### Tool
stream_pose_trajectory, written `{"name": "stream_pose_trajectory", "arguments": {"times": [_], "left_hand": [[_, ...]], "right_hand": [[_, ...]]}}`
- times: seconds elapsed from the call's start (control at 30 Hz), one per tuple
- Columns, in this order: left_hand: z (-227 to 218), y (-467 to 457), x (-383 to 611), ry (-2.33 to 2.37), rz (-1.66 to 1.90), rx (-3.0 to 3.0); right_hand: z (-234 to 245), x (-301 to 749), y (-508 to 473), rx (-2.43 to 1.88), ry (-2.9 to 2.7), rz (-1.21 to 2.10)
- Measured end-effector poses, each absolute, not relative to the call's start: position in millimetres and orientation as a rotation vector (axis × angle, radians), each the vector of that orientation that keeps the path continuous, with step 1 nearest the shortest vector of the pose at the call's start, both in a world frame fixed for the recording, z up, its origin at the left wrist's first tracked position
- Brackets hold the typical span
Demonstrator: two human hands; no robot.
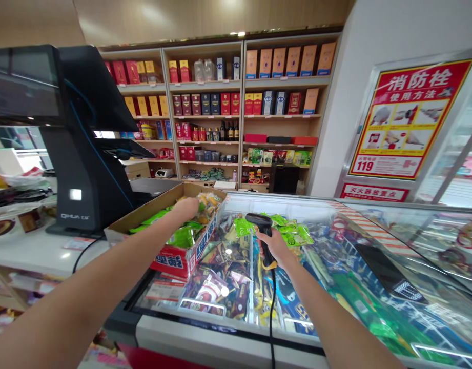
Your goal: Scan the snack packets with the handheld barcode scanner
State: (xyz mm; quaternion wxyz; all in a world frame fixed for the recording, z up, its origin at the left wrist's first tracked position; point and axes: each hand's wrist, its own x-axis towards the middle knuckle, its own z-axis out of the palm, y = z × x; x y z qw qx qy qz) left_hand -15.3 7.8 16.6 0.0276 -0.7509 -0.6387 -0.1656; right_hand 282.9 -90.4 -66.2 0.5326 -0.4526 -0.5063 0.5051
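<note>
My left hand (186,207) reaches into an open cardboard box (151,211) of green and yellow snack packets (181,237); its fingers curl down among the packets, and what they hold is hidden. My right hand (274,247) is wrapped round the handle of a black barcode scanner (260,220), whose cord (271,307) hangs down toward me. The scanner's head sits over green packets (293,233) lying on the glass lid of a chest freezer (335,266). The box rests on the freezer's left end.
A black checkout terminal (72,154) stands on the white counter (32,251) at left. Shelves of boxed goods and bottles (220,107) line the back wall. A red fire-safety poster (408,120) hangs at right. The freezer holds several wrapped frozen items.
</note>
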Motion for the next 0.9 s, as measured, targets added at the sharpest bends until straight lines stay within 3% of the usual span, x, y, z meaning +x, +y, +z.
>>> {"name": "stream_pose_trajectory", "arguments": {"times": [0.1, 0.23, 0.37, 0.5, 0.73, 0.9], "left_hand": [[47.9, -0.1, -17.1, -2.153, -1.316, -2.13], [55.1, -33.6, 23.9, -1.852, -2.912, -1.893], [17.6, -58.9, 86.3, -1.367, -3.681, -1.665], [-28.4, -51.0, 117.6, -1.172, -4.043, -1.338], [-89.6, -13.9, 115.4, -1.221, -4.162, -1.23], [-102.7, -7.5, 122.0, -1.14, -4.205, -1.335]], "right_hand": [[-65.0, 282.2, -91.0, -1.079, -1.215, 1.2], [-66.1, 283.5, -89.9, -1.048, -1.206, 1.197], [-66.3, 285.3, -89.1, -1.028, -1.186, 1.189], [-64.4, 289.1, -89.6, -0.947, -1.164, 1.164], [-55.7, 305.1, -95.0, -1.013, -1.648, 1.27], [-50.5, 303.3, -102.9, -1.141, -1.815, 1.189]]}}
